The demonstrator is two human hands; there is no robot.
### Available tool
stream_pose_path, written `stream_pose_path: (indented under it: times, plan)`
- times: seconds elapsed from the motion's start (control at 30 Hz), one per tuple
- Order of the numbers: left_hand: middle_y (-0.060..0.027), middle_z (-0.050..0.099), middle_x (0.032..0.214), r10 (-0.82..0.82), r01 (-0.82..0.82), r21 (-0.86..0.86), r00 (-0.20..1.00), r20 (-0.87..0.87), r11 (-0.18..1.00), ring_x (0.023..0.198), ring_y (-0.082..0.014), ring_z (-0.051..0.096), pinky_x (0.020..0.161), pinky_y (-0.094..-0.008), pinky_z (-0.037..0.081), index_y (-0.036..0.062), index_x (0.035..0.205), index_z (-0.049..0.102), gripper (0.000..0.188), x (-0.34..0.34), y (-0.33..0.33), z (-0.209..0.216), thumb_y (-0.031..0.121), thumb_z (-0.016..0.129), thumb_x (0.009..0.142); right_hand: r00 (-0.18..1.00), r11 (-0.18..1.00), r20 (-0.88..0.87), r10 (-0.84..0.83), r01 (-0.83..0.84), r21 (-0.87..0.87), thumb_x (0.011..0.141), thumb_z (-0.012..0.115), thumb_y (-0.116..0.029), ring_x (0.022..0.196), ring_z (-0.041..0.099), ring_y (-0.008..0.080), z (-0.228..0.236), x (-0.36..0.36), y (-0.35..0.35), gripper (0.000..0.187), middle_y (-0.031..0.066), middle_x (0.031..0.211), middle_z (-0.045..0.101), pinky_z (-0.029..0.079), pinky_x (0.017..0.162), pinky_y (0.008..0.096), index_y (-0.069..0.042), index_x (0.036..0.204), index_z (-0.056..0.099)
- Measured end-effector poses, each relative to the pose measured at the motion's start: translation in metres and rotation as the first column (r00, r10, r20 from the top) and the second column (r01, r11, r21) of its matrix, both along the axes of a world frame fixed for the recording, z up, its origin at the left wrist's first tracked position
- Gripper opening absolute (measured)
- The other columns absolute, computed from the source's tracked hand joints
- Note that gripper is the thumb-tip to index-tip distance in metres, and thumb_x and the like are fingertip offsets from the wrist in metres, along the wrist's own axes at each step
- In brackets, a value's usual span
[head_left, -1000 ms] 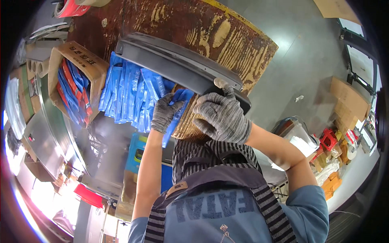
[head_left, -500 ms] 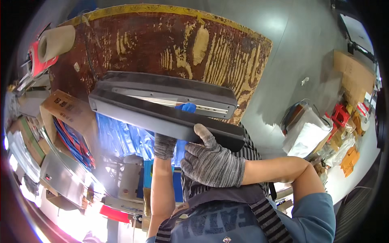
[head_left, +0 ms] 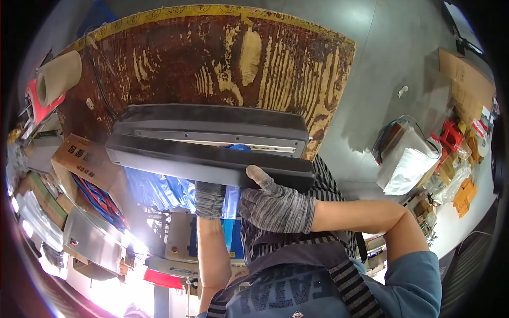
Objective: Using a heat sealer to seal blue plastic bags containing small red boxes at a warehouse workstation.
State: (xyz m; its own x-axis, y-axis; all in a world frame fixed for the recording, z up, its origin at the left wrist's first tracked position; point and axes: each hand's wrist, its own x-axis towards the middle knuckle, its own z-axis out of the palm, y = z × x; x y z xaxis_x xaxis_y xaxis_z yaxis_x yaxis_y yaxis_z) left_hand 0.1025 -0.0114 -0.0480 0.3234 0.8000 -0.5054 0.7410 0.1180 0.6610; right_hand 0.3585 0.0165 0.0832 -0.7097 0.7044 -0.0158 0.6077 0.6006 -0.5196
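Observation:
A long dark-grey casing (head_left: 212,167) with an open slot through its middle lies across the near part of the worn brown board, reaching out past its near edge. Screws dot the metal strip inside the slot. My right hand (head_left: 278,205), in a grey knitted glove, grips the near side, its thumb up against the outer face and its fingers curled below. Wearing a matching glove, my left hand (head_left: 210,200) reaches beneath the casing, which hides its fingers. Something small and blue (head_left: 238,147) shows through the slot; I cannot tell what it is.
Blue plastic sheeting (head_left: 159,183) hangs beside an open cardboard box (head_left: 87,161) at left. A brown paper roll (head_left: 59,78) stands at the board's far left. White bags (head_left: 405,161) and cartons (head_left: 466,79) sit on the floor at right.
The casing now appears slightly further left, more level, and with its slot narrower to the eye. Both hands stay with it. The blue patch in the slot shows less.

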Motion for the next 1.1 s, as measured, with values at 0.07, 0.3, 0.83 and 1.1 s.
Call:
stream_pose_path:
  times: [0.07,0.3,0.83,1.1]
  plan:
    - [-0.0164,0.058,0.126,-0.098,0.098,0.037,0.995,-0.027,0.994,0.114,-0.0332,0.057,0.099,-0.0431,0.044,0.0042,0.129,0.054,0.041,0.025,0.025,0.021,0.01,0.057,0.089,0.999,0.999,0.041,0.004,-0.006,0.046,0.077,0.052,-0.02,0.091,0.061,0.0181,-0.01,0.004,-0.004,0.02,0.0019,0.087,0.062,0.021,0.113,0.0641,-0.012,0.089,0.065]
    - [-0.0143,0.063,0.117,-0.184,0.179,0.285,0.983,-0.007,0.942,0.107,-0.0332,0.06,0.096,-0.045,0.046,0.0056,0.121,0.061,0.044,0.042,0.032,0.026,0.012,0.067,0.077,0.986,0.965,-0.164,-0.007,-0.036,-0.26,0.078,0.054,-0.02,0.089,0.061,0.024,-0.013,0.005,0.006,0.018,0.0047,0.081,0.062,0.015,0.113,0.0654,-0.007,0.083,0.065]
    - [-0.0236,0.042,0.131,0.728,-0.577,0.444,0.569,-0.383,0.685,0.126,-0.0436,0.033,0.107,-0.0559,0.025,0.0064,0.145,0.025,0.114,0.051,0.033,0.033,0.047,0.086,0.059,0.97,0.898,0.146,0.194,-0.115,-0.426,0.077,0.056,-0.061,0.109,0.059,0.0189,0.005,0.005,0.024,0.06,0.0044,0.094,0.069,0.001,0.109,0.0694,-0.008,0.103,0.07]
    - [-0.0206,0.05,0.12,0.532,-0.337,0.512,0.792,-0.3,0.79,0.11,-0.0393,0.048,0.098,-0.0489,0.037,0.0073,0.146,0.031,0.09,0.01,0.032,0.083,0.013,0.074,0.067,0.991,0.946,0.135,0.013,0.032,-0.323,0.071,0.055,-0.069,0.099,0.06,0.02,-0.017,0.006,0.001,0.065,0.0049,0.095,0.069,-0.001,0.11,0.0677,-0.012,0.096,0.072]
